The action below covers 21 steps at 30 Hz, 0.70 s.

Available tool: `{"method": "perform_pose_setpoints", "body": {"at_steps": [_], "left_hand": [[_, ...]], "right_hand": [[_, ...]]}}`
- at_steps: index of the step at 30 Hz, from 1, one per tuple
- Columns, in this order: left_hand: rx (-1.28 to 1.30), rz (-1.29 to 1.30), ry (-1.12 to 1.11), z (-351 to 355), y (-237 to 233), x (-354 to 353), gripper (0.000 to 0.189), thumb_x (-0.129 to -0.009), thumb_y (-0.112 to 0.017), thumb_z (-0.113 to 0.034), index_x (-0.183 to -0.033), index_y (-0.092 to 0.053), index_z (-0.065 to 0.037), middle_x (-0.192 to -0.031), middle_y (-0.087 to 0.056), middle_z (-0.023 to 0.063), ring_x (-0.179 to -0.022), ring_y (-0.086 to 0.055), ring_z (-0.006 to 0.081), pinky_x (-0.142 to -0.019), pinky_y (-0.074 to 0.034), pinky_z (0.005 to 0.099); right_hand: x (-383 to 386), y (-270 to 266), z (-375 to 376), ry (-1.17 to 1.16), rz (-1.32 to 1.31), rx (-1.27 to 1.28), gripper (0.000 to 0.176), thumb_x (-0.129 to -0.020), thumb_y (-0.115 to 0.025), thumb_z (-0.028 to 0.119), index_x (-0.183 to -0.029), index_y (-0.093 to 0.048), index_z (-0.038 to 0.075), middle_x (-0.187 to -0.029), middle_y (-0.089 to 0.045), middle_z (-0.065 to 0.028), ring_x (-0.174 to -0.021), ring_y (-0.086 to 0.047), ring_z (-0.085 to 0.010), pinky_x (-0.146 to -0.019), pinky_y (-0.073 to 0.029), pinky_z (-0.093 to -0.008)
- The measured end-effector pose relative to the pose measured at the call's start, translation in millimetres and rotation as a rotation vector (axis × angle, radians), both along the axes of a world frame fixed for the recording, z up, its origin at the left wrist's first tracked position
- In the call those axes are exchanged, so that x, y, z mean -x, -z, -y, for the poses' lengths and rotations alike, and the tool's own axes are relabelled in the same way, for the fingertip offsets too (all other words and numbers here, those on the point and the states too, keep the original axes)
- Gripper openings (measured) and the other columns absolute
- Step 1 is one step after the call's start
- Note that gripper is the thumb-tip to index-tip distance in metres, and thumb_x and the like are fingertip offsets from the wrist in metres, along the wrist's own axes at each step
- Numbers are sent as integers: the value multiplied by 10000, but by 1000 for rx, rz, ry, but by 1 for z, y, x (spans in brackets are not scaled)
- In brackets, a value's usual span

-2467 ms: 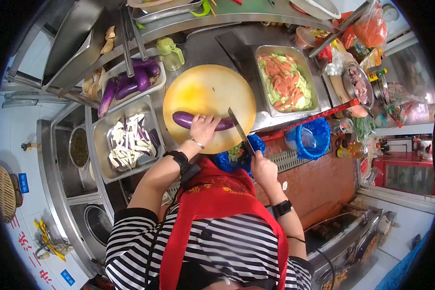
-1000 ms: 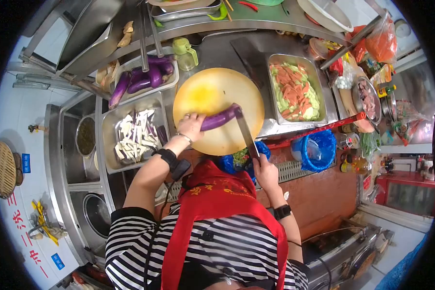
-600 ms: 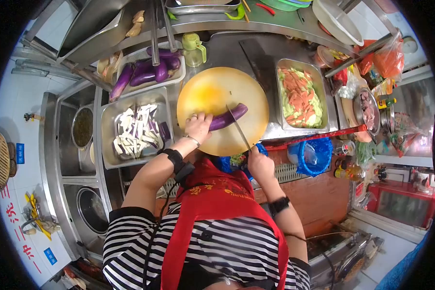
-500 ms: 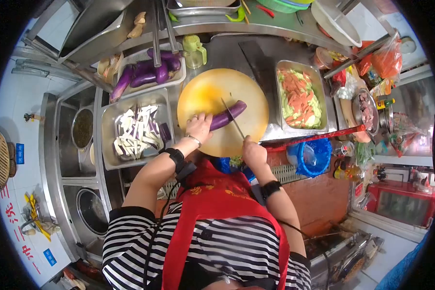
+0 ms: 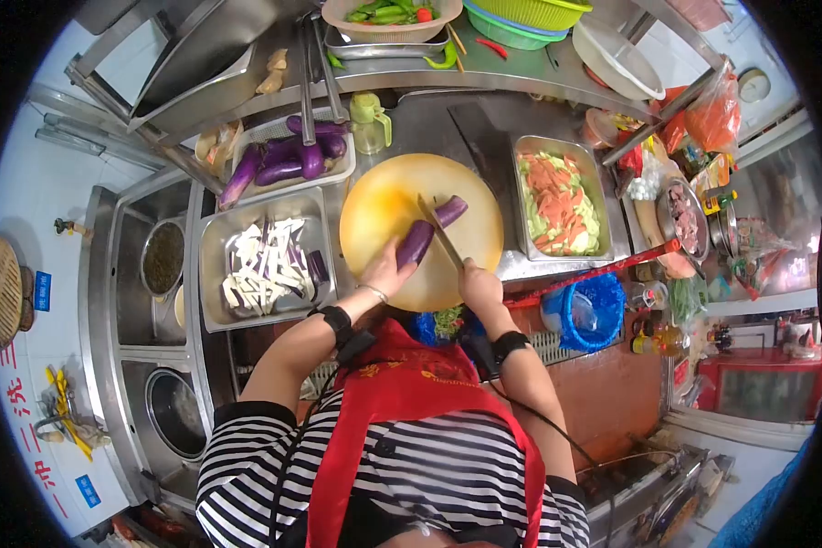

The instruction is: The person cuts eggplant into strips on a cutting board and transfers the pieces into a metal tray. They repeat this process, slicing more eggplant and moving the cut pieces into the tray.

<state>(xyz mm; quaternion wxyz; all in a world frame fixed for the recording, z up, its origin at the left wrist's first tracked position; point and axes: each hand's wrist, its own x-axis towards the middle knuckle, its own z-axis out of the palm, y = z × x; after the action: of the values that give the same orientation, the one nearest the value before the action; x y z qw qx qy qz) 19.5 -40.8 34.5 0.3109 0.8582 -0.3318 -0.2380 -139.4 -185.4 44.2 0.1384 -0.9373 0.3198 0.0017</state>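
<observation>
A round yellowish cutting board (image 5: 374,196) lies in front of me. My left hand (image 5: 384,271) grips the lower piece of a purple eggplant (image 5: 416,243), tilted over the board. My right hand (image 5: 479,285) holds a kitchen knife (image 5: 443,239) by its handle. The knife's blade stands between that piece and a shorter eggplant piece (image 5: 451,210), which lies on the board on the blade's far side. To the left, a steel tray (image 5: 212,274) holds white-and-purple eggplant strips (image 5: 269,265) and some uncut chunks at its right side.
Whole eggplants (image 5: 288,160) fill a white basket (image 5: 342,171) at the back left, near a green-handled oil jug (image 5: 368,123). At the right stands a steel tray (image 5: 525,242) of sliced orange and green vegetables. A dark flat blade-like thing (image 5: 475,137) lies behind the board. Overhead is a loaded shelf (image 5: 511,78).
The eggplant, whole half a second ago, is now in two pieces. My left hand has drawn the lower piece away and turned it. The view has shifted slightly, showing more of the shelf.
</observation>
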Motion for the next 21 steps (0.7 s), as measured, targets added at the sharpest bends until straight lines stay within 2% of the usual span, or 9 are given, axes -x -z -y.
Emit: {"method": "perform_pose_setpoints", "body": {"at_steps": [3, 4, 5, 8, 9, 12, 14, 17, 21], "left_hand": [[617, -664, -205, 2, 24, 9, 725, -858, -520, -394, -1403, -123, -128, -1223, -473, 206, -1009, -567, 277, -724, -508, 344], [369, -776, -292, -2, 4, 13, 726, -878, -492, -393, -1411, -49, -177, -1122, -531, 194, -812, -634, 251, -535, -533, 318], [367, -778, -301, -3, -3, 14, 726, -878, -492, -393, -1411, -49, -177, -1122, -531, 194, -812, -634, 251, -535, -533, 318], [150, -844, -382, 6, -5, 17, 738, -868, -513, -372, -1408, -49, -176, -930, -610, 185, -419, -582, 215, -367, -488, 306], [146, -847, -377, 8, -8, 16, 738, -868, -513, -372, -1408, -49, -176, -930, -610, 185, -419, -582, 215, -367, -488, 306], [-3, -553, -207, 9, -14, 5, 757, -824, -586, -310, -1402, -118, -168, -991, -590, 210, -624, -635, 310, -534, -536, 364], [231, 165, 34, 5, -9, -6, 720, -799, -617, -295, -1381, -198, -239, -1157, -505, 221, -955, -573, 387, -812, -488, 423], [262, 376, 268, 4, 10, -23, 632, -726, -676, -249, -1289, -397, -183, -1299, -374, 208, -1153, -408, 398, -974, -353, 412], [194, 288, 274, -1, -9, -25, 469, -710, -692, -307, -1122, -522, -158, -1288, -367, 210, -1101, -448, 412, -925, -399, 431]], "right_hand": [[20, -10, -2, 64, 19, -61, 247, -869, -452, 305, -857, -502, 63, -636, -592, -224, -608, -595, -400, -542, -477, -499], [27, -11, -2, 67, 45, -80, 257, -868, -458, 311, -851, -505, 59, -638, -589, -226, -610, -592, -403, -538, -472, -503], [32, -12, -4, 73, 73, -98, 266, -867, -464, 317, -845, -507, 55, -640, -587, -228, -612, -589, -406, -534, -466, -507], [40, -18, -8, 5, 49, -147, 285, -866, -466, 326, -831, -513, 48, -644, -583, -231, -621, -582, -412, -546, -461, -508], [41, -20, -11, 12, 47, -148, 285, -866, -466, 326, -831, -513, 48, -644, -583, -231, -621, -582, -412, -546, -461, -508], [40, -24, -20, 27, 12, -226, 292, -863, -474, 328, -827, -512, 41, -670, -585, -237, -666, -582, -412, -585, -459, -506], [39, -29, -21, 27, 4, -236, 293, -861, -475, 329, -829, -513, 40, -678, -586, -239, -672, -582, -413, -588, -459, -506], [40, -25, -23, 23, 6, -260, 294, -858, -480, 330, -833, -515, 39, -688, -588, -242, -680, -582, -414, -594, -459, -506], [41, -29, -24, 21, -7, -273, 289, -852, -489, 325, -835, -518, 38, -693, -589, -245, -685, -584, -412, -597, -460, -503]]}}
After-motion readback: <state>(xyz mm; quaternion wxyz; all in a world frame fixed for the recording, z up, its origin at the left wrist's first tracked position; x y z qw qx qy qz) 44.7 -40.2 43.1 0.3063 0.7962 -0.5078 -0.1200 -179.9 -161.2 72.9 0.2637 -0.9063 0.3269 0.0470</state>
